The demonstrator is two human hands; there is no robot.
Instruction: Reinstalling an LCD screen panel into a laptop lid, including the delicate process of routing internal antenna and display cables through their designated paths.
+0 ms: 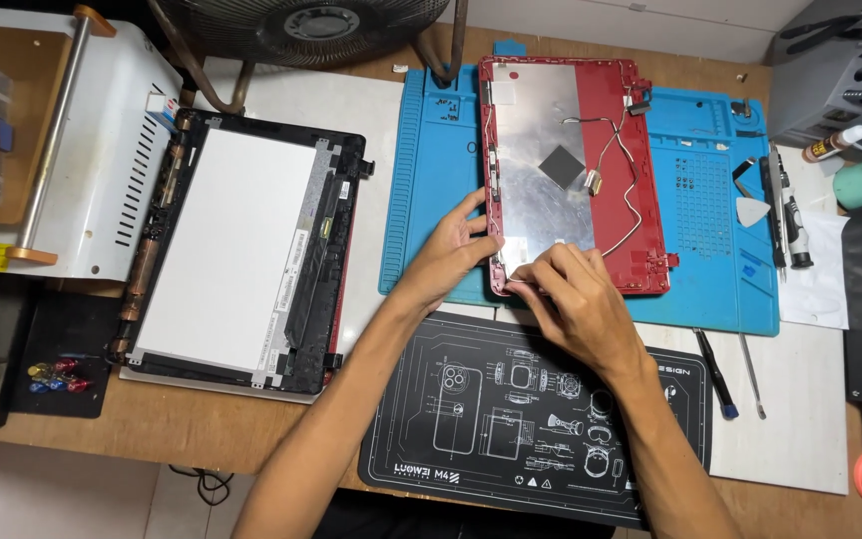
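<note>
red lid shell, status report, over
Left hand braces red lid shell at its left edge. Right hand pinches its near edge. Loose cables across it.

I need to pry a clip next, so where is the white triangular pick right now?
In the head view the white triangular pick lies at the right edge of the blue work mat, just left of the black pen-shaped tool.

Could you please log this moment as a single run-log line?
left hand: steadies red lid edge | right hand: pinches at lid's near corner | lid: on blue mat | screen panel: left, apart
</note>
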